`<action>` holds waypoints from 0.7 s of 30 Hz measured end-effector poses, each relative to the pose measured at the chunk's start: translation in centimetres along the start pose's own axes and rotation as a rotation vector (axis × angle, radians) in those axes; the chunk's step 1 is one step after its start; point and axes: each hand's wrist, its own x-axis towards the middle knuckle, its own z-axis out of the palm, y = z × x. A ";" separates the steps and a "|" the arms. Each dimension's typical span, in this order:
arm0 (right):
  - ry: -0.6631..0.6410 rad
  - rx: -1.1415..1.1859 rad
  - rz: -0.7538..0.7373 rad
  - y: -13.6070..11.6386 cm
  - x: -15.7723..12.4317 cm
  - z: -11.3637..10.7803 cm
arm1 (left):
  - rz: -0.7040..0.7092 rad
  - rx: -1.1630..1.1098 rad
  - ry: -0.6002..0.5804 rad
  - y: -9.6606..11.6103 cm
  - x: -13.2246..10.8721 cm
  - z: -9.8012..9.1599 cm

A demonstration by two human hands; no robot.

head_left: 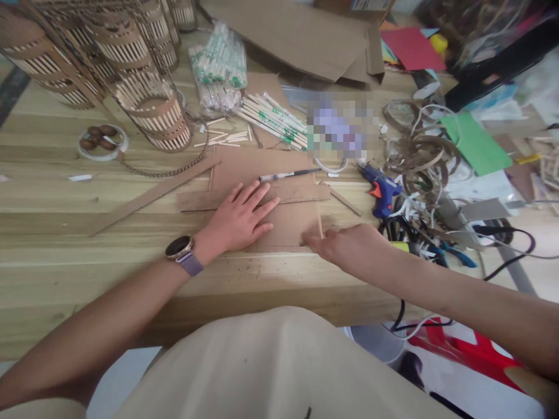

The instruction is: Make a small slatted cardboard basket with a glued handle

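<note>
My left hand [240, 218], with a watch on the wrist, lies flat with fingers spread on a cardboard sheet [288, 227] and across a narrow cardboard strip [301, 194]. At the sheet's lower right corner is my right hand [340, 244], its fingers curled at the edge; whether they pinch the cardboard or something small is hidden. A pen [286, 174] rests just above the strip. Another long cardboard strip [152, 199] slants across the table on the left, its upper end over the sheet.
Stick-and-cardboard baskets [152, 113] stand at the back left near a bowl of brown balls [98, 139]. Wooden sticks [275, 122] lie behind the sheet. A blue glue gun [381, 189], cables and cardboard rings [421, 151] crowd the right side of the table [131, 291].
</note>
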 end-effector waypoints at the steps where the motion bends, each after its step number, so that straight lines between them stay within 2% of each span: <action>1: 0.008 -0.003 -0.003 0.0 -0.1 0.1 | 0.001 0.002 -0.001 0.0 0.0 0.0; 21: -0.005 0.002 0.039 1.3 -1.6 1.2 | 0.006 0.011 0.007 -0.2 0.1 0.3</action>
